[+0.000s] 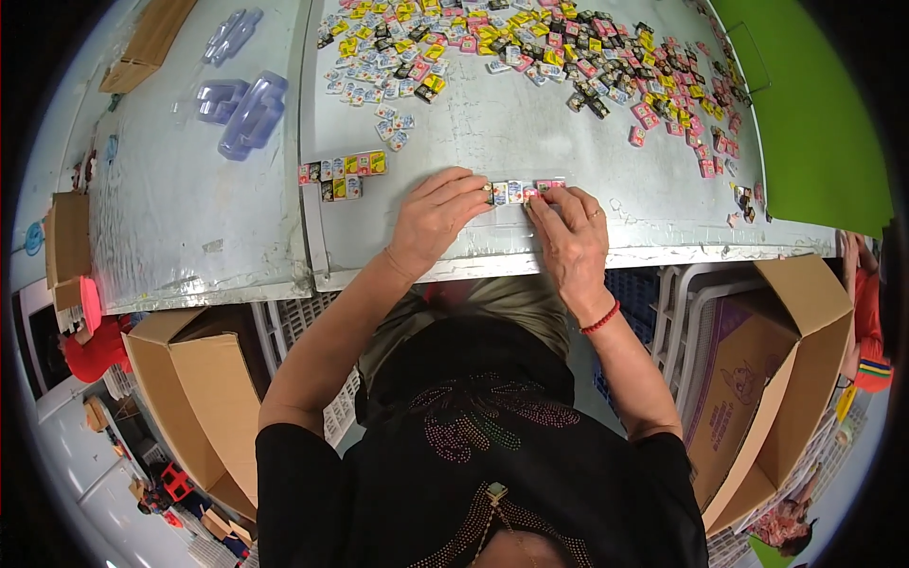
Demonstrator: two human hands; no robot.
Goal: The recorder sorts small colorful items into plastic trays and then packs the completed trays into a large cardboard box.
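Note:
A short row of small printed boxes (pixel 515 193), white, pink and dark, lies near the table's front edge. Around it show faint edges of what looks like clear plastic. My left hand (pixel 437 213) has its fingers together and bent against the left end of the row, over a dark box. At the right end, my right hand (pixel 571 232) pinches a small pink box from above, fingertips pressed down. To the left sits a block of similar small boxes (pixel 346 173) in two uneven rows, apart from my hands.
Many loose small boxes (pixel 568 47) spread over the table's (pixel 454 123) far side. Clear purplish plastic trays (pixel 254 115) lie at the left. Open cardboard boxes stand at my left (pixel 194 379) and right (pixel 757 379). A green panel (pixel 805 114) borders the right. Other people are at the sides.

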